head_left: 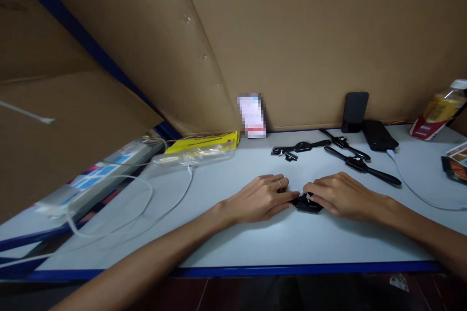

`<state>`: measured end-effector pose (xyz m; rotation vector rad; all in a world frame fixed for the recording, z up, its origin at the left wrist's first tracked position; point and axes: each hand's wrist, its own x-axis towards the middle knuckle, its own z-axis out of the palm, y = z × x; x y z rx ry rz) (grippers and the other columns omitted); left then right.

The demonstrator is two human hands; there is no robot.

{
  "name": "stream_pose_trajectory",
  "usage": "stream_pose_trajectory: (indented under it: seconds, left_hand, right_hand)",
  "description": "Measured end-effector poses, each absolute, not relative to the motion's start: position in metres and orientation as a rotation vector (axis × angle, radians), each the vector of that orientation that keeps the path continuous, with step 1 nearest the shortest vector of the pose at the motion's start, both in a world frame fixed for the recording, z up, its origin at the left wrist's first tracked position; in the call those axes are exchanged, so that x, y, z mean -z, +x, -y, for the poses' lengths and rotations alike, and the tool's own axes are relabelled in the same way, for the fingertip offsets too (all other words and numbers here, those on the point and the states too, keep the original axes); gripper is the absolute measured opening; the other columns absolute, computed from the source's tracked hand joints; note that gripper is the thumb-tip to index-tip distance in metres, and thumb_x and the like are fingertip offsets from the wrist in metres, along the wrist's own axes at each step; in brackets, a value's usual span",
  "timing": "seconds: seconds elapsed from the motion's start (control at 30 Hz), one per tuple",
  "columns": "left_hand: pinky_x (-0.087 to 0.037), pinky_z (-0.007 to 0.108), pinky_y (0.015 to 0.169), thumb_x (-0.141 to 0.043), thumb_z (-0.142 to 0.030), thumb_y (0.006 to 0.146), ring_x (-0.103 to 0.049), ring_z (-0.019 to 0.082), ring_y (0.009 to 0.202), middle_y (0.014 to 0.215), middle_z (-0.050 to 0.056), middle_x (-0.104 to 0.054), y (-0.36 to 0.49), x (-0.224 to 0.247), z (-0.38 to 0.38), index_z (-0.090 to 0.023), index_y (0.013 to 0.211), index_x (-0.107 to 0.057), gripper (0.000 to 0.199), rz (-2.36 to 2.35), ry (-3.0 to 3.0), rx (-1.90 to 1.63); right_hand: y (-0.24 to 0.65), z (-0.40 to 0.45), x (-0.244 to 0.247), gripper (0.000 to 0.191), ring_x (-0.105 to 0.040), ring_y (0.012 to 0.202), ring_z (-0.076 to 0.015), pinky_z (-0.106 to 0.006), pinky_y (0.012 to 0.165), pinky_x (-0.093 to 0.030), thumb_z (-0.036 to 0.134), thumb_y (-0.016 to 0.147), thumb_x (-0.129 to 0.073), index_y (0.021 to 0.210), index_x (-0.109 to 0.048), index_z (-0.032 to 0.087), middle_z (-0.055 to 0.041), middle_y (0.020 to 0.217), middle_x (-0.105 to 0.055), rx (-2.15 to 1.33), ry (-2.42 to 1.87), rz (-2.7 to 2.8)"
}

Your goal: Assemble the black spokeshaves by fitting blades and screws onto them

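A small black tool body (pixel 308 204) with silvery screws lies on the light table (pixel 233 248), between my two hands. My left hand (pixel 264 197), with a ring on one finger, has thumb and fingers closed on its left end. On the other side my right hand (pixel 337 194) pinches the right part near the screws, its fingers bent. Behind my right hand rest a black two-handled tool (pixel 359 164) and a similar one (pixel 343 143). Another long black piece (pixel 302 146) lies farther back, with a small black part (pixel 291 156) just in front of it.
A lit phone (pixel 252 115) and a dark phone (pixel 355 112) lean on the brown back wall. A power bank (pixel 380 136) with a white cable, a bottle (pixel 438 112), a yellow packet (pixel 204 142) and a clear tray (pixel 193 156) stand around. White cables cross the left side.
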<state>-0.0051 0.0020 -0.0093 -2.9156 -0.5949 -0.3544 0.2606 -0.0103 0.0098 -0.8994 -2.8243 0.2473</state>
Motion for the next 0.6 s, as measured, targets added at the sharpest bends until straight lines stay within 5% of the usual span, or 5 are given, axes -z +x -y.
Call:
stream_pose_trajectory:
  seconds: [0.6]
  left_hand:
    - [-0.051,0.031,0.069,-0.041,-0.036,0.107,-0.057,0.017,0.078,0.089,0.004,-0.061,-0.0047,0.0099,-0.0027,-0.023,0.126,-0.067,0.034,0.602,-2.967,0.368]
  right_hand:
    - [0.2661,0.0032,-0.0113,0.018,-0.048,0.058,-0.0117,-0.027,0.058,-0.024,0.029,0.103,-0.052,0.094,-0.065,0.022,0.0014,0.073,-0.063,-0.366,-0.835,2.805]
